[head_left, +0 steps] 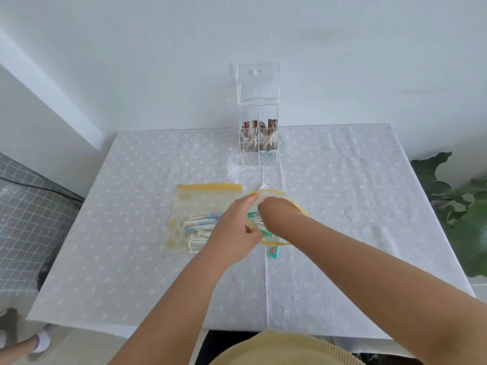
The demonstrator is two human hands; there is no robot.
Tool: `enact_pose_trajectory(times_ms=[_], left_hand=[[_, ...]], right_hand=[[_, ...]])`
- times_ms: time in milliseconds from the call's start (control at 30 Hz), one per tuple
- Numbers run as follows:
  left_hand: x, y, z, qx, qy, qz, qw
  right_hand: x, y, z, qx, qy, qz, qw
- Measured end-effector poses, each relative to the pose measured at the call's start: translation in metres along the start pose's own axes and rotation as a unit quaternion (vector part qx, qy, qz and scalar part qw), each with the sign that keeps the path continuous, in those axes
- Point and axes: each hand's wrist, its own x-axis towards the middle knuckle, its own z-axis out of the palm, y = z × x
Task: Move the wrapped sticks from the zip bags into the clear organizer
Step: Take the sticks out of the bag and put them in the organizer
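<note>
My left hand [234, 233] holds the second zip bag [274, 217] open by its rim while my right hand [276, 209] reaches inside among the wrapped sticks [259, 222], grip hidden; next, I judge, lifting them to the clear organizer [258, 143] across the worktop [342, 206].

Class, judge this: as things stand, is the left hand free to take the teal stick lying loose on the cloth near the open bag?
Probably not yet: the left hand grips the open bag, though the teal stick lies uncovered just beside it.
</note>
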Motion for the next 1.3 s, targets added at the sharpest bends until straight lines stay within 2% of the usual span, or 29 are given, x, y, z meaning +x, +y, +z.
enact_pose_trajectory(times_ms=[67,200,300,367,467,567,667,800,967,1067,1167,1233,1300], left_hand=[[0.003,-0.001,-0.004,-0.010,0.009,-0.016,1.000],[0.008,0.000,-0.013,-0.039,0.009,-0.032,0.999],[0.010,0.000,-0.015,-0.050,0.003,-0.039,0.998],[0.010,0.000,-0.016,-0.055,-0.004,-0.047,0.997],[0.009,-0.001,-0.014,-0.054,-0.020,-0.050,0.997],[0.007,-0.001,-0.013,-0.040,-0.028,-0.040,0.998],[0.006,0.001,-0.014,-0.023,-0.031,-0.025,0.999],[0.006,0.005,-0.017,-0.017,-0.030,-0.012,0.999],[0.007,0.007,-0.020,-0.011,-0.033,-0.004,0.999],[0.009,0.007,-0.021,-0.011,-0.034,-0.002,0.999],[0.011,0.008,-0.021,-0.013,-0.035,-0.001,0.999],[0.012,0.008,-0.020,-0.018,-0.034,-0.005,0.999],[0.013,0.009,-0.019,-0.023,-0.032,-0.011,0.999]], right_hand=[[-0.019,0.006,-0.005,0.011,0.061,-0.035,0.997],[-0.066,0.041,-0.032,0.160,0.156,-0.132,0.966],[-0.082,0.072,-0.064,0.311,0.183,-0.126,0.924],[-0.074,0.094,-0.083,0.417,0.198,-0.111,0.880],[-0.040,0.120,-0.105,0.480,0.272,-0.067,0.831],[0.008,0.126,-0.117,0.419,0.352,-0.001,0.837],[0.055,0.119,-0.122,0.283,0.387,0.024,0.878],[0.103,0.113,-0.113,0.146,0.327,0.029,0.933],[0.123,0.108,-0.106,0.141,0.276,0.017,0.951],[0.106,0.108,-0.105,0.187,0.301,0.002,0.935],[0.073,0.103,-0.104,0.251,0.375,-0.018,0.892],[0.038,0.096,-0.101,0.338,0.369,-0.027,0.865],[-0.004,0.086,-0.093,0.437,0.316,-0.056,0.840]])
